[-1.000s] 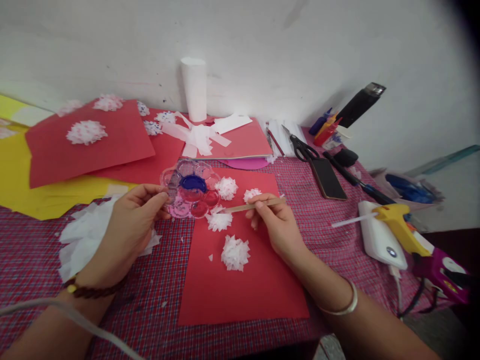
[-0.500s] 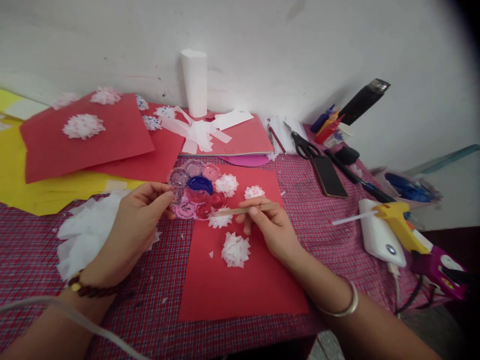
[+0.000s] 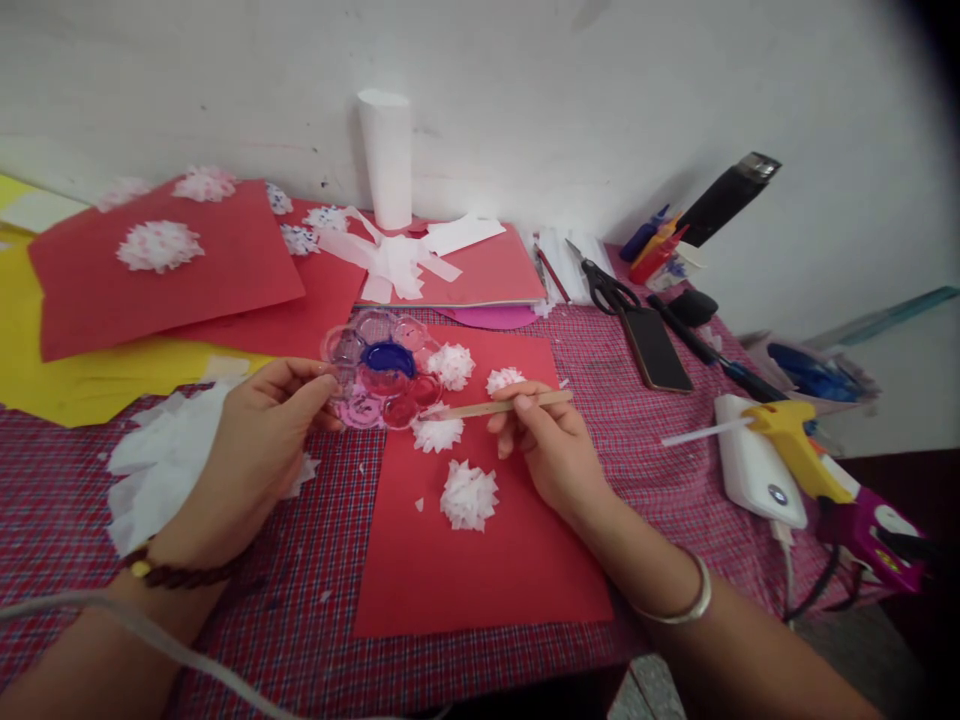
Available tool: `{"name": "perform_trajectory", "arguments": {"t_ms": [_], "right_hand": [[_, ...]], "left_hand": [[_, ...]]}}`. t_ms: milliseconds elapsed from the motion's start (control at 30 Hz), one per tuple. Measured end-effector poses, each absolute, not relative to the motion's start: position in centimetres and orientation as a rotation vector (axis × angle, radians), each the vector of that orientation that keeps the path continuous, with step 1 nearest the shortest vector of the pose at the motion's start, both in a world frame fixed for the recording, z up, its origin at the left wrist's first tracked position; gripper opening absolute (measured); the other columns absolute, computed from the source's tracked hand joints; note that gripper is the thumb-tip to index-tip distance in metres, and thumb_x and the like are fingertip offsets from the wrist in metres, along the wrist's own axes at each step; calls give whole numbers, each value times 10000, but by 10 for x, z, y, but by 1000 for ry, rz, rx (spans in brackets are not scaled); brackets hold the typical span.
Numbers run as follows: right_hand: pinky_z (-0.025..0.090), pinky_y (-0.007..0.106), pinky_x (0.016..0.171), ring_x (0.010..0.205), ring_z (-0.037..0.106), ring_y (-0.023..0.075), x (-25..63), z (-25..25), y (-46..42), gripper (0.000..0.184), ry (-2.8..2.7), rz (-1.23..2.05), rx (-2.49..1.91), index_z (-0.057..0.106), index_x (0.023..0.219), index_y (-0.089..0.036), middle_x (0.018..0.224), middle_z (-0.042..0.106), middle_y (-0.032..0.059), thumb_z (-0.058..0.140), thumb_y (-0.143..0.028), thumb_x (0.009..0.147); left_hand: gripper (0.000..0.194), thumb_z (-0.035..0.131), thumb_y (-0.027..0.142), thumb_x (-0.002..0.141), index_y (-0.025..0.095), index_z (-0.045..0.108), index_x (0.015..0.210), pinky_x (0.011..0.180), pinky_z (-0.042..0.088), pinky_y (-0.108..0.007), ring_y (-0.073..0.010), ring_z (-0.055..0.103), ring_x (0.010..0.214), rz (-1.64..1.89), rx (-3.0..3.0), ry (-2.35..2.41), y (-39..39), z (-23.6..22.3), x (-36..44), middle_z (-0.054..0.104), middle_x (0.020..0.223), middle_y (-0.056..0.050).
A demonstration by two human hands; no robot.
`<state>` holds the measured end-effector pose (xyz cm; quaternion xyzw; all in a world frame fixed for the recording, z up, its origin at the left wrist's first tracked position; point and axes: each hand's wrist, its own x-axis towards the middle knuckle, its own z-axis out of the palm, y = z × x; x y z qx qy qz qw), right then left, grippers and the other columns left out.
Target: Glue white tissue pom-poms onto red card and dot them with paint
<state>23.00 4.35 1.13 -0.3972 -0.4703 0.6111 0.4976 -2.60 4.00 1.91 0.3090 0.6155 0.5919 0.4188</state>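
My left hand [image 3: 289, 405] pinches the left rim of a clear flower-shaped paint palette [image 3: 351, 345], which holds dark blue, red and pink paint in its wells. Between the fingers of my right hand [image 3: 551, 440] is a thin paintbrush [image 3: 484, 408], lying nearly level. Its tip points left to the palette's lower right edge, just over a white paper flower [image 3: 438, 432]; whether it touches either cannot be told. A plain white paper flower [image 3: 469, 495] sits lower on the red sheet [image 3: 487, 585]. Two with pinkish dabs, a paper flower [image 3: 451, 367] and a smaller one [image 3: 505, 379], lie above.
White tissue pieces [image 3: 161, 450] lie under my left forearm. Red sheets [image 3: 225, 305] with finished-looking paper flowers are at back left. A white paper roll [image 3: 388, 160] stands by the wall. Scissors [image 3: 606, 285], a phone [image 3: 655, 348] and a glue gun [image 3: 795, 440] are on the right.
The palette and my left hand have shifted slightly left and up. My right hand has moved a little right with the paintbrush, whose tip has drawn away from the palette's wells.
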Motion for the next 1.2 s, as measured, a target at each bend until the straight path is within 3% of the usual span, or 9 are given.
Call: {"name": "perform_trajectory", "arguments": {"t_ms": [300, 600, 1200], "right_hand": [[420, 223, 511, 475, 551, 83, 236, 8, 51, 184, -1024, 1425, -1060, 678, 823, -186, 595, 663, -23, 630, -358, 869], [473, 221, 554, 519, 597, 67, 236, 9, 46, 168, -1365, 1342, -1009, 714, 932, -213, 731, 718, -15, 572, -301, 954], [506, 248, 552, 563, 622, 96, 230, 14, 41, 170, -1564, 1209, -1000, 695, 998, -205, 781, 720, 12, 559, -295, 953]], "left_hand": [[259, 817, 206, 487, 174, 656, 688, 407, 445, -135, -78, 542, 538, 1559, 637, 1474, 45, 17, -29, 634, 697, 24], [235, 812, 226, 482, 173, 662, 656, 388, 437, -138, -74, 526, 504, 1546, 646, 1505, 46, 21, -23, 623, 666, 30], [243, 817, 231, 504, 175, 664, 685, 408, 445, -146, -82, 540, 519, 1542, 665, 1496, 45, 17, -26, 633, 674, 27]]}}
